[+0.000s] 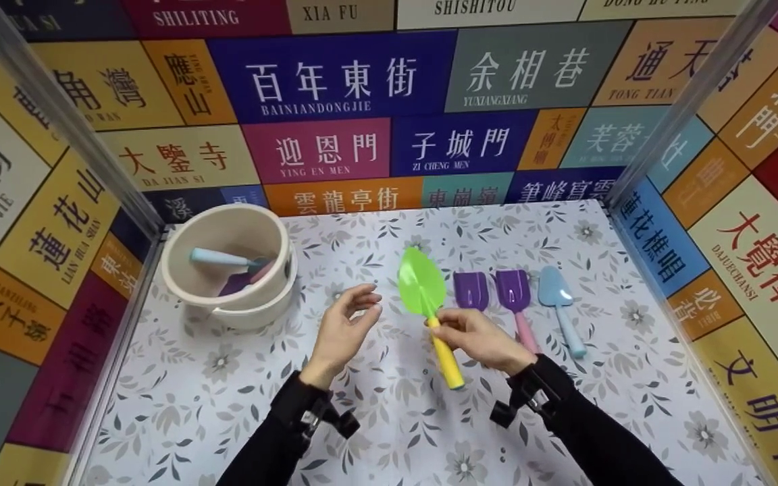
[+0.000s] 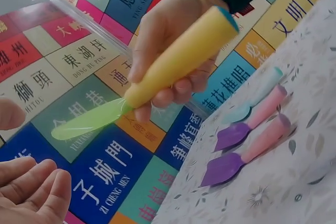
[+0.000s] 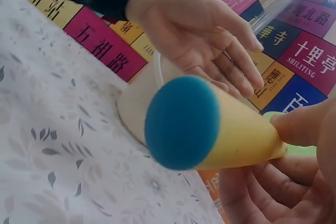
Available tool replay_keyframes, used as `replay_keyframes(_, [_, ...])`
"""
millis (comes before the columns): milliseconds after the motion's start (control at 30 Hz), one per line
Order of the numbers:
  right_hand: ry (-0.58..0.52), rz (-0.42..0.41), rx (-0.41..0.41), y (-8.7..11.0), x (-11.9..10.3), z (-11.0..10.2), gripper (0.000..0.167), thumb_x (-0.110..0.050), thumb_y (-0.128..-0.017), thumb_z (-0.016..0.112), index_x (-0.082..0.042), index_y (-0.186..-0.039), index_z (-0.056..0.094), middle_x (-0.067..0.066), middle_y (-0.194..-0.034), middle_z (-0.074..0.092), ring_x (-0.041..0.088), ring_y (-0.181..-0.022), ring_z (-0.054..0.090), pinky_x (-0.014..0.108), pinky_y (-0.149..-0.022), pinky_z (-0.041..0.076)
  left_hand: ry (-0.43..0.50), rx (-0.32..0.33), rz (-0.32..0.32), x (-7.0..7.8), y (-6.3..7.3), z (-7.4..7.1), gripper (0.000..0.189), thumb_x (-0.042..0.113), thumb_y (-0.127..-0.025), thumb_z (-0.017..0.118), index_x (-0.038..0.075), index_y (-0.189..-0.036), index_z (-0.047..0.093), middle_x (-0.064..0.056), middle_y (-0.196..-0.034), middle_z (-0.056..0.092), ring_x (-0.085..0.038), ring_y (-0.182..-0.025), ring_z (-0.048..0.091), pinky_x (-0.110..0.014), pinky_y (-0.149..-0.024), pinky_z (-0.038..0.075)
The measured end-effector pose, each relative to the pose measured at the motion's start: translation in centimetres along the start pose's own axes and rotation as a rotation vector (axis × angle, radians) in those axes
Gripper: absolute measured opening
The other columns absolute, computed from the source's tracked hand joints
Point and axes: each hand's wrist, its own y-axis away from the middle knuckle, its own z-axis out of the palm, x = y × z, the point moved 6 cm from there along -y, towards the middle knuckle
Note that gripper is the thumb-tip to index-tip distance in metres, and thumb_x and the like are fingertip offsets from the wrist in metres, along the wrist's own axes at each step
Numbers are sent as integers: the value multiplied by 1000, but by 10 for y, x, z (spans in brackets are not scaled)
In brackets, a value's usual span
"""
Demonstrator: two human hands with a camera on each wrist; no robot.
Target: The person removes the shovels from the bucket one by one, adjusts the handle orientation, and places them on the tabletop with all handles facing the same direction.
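A toy trowel with a green leaf-shaped blade (image 1: 421, 280) and a yellow handle (image 1: 446, 358) is held above the table by my right hand (image 1: 480, 335). Thumb and fingers pinch the handle close to the blade; the blade points away from me. In the right wrist view the handle's blue end cap (image 3: 182, 123) faces the camera. My left hand (image 1: 345, 327) hovers to the left of the trowel, fingers loosely bent and holding nothing. Beneath and beyond the right hand lie two purple-bladed shovels (image 1: 471, 290) (image 1: 514, 290) with pink handles, and a light blue trowel (image 1: 556, 290).
Two nested cream buckets (image 1: 179, 287) stand at the back left. Inside lie a light blue handle (image 1: 220, 257) and purple pieces, partly hidden. Sign-printed walls (image 1: 335, 74) enclose the flower-patterned table (image 1: 375, 432) at the back and both sides.
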Motion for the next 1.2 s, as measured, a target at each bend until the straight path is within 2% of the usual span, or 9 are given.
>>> replay_keyframes(100, [79, -15, -12, 4, 3, 2, 32, -17, -107, 61, 5, -128, 68, 15, -110, 74, 17, -97, 69, 24, -88, 59, 54, -11, -49, -7, -2, 5, 42, 6, -103, 64, -12, -140, 56, -32, -131, 65, -27, -117, 66, -25, -101, 57])
replay_keyframes(233, [190, -51, -19, 7, 6, 6, 24, -16, -106, 62, 1, -119, 71, 19, -107, 74, 15, -93, 68, 23, -85, 59, 67, -41, -91, -16, -3, 13, 44, 7, -103, 64, -13, -141, 55, -32, -133, 64, -21, -113, 66, -24, -99, 57])
replay_keyframes(433, [309, -88, -32, 10, 9, 13, 19, -15, -105, 63, -2, -116, 72, 12, -102, 75, 11, -90, 67, 22, -84, 60, 63, -56, -106, -24, -4, 21, 46, 10, -102, 67, -12, -141, 56, -29, -133, 65, -20, -110, 66, -24, -95, 57])
replay_keyframes(600, [386, -173, -51, 11, 7, 21, 14, -13, -104, 64, -3, -110, 72, 9, -96, 74, 7, -85, 64, 23, -79, 59, 42, -59, -111, -26, -3, 25, 44, 11, -100, 70, -10, -138, 60, -27, -128, 69, -18, -106, 68, -21, -89, 56])
replay_keyframes(700, [416, -210, -58, 12, 6, 24, 15, -12, -103, 65, -1, -111, 72, 11, -95, 75, 8, -85, 66, 23, -78, 60, 45, -58, -125, -27, -2, 27, 42, 11, -100, 70, -11, -136, 62, -26, -125, 71, -17, -106, 70, -20, -88, 56])
replay_keyframes(833, [445, -207, -64, 13, 6, 27, 22, -13, -103, 66, 2, -119, 72, 13, -97, 77, 14, -86, 70, 24, -80, 61, 57, -53, -136, -28, 0, 27, 37, 10, -101, 69, -11, -131, 65, -25, -121, 73, -16, -103, 70, -20, -86, 57])
replay_keyframes(1033, [458, -212, -67, 13, 5, 30, 24, -12, -103, 66, 3, -121, 72, 14, -98, 77, 17, -87, 72, 25, -81, 62, 50, -27, -111, -27, 0, 24, 28, 7, -100, 68, -12, -122, 70, -23, -110, 76, -10, -91, 69, -18, -79, 57])
replay_keyframes(1200, [456, -214, -74, 13, 4, 32, 23, -12, -102, 66, 3, -119, 72, 14, -98, 78, 18, -87, 73, 26, -81, 62, 38, -10, -96, -26, 1, 22, 26, 5, -100, 67, -13, -118, 70, -22, -104, 76, -10, -87, 67, -19, -76, 57])
